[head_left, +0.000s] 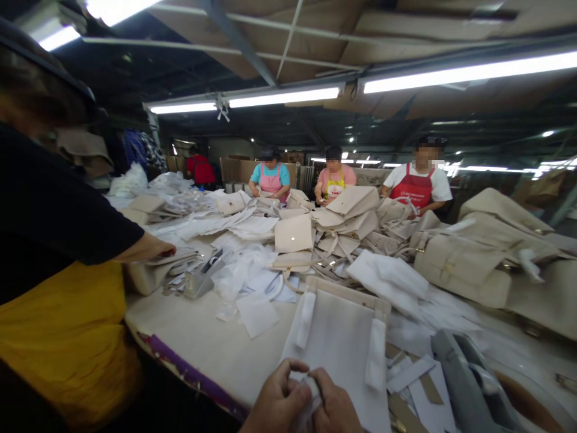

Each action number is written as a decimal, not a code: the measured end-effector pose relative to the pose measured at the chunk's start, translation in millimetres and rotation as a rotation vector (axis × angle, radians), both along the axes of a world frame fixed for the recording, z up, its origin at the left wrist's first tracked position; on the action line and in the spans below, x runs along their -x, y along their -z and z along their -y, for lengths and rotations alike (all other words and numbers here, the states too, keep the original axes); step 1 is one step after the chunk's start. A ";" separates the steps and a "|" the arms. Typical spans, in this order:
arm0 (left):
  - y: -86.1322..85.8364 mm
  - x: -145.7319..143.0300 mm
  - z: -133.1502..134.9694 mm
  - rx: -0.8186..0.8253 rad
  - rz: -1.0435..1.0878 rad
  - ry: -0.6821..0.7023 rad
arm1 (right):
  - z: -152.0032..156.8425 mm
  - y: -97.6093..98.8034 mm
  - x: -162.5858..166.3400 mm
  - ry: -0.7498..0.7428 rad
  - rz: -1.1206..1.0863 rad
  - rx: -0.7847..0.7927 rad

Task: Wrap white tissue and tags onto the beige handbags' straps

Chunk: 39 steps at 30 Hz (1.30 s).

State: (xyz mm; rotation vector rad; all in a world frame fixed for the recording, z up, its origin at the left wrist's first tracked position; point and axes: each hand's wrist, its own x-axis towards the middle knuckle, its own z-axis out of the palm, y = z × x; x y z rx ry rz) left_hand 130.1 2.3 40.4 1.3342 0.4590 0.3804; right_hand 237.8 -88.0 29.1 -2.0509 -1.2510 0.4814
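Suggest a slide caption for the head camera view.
Left hand and right hand grip white material at a worktable heaped with beige bags.

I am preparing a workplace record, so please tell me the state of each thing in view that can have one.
White wad: held
Left hand: closed on it
Right hand: closed on it
White sheet: laid out
Beige bags: heaped
Plastic wrap: crumpled
Paper strips: overlapping
Yellow apron: worn
Ceiling lights: lit

Left of the left hand (278,400), tabletop (193,334) lies open (heaped bags (354,204) block beyond).
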 end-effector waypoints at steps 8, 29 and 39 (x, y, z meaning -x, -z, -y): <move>-14.9 -1.9 -0.1 0.142 0.024 -0.040 | 12.1 -42.3 -7.6 0.048 0.103 0.027; -15.5 15.1 12.4 -0.069 -0.069 0.217 | 20.3 -22.3 -32.5 0.048 0.613 -0.457; -3.4 20.4 5.8 -0.159 -0.019 0.132 | 28.7 -23.2 -23.0 -0.025 0.751 -0.437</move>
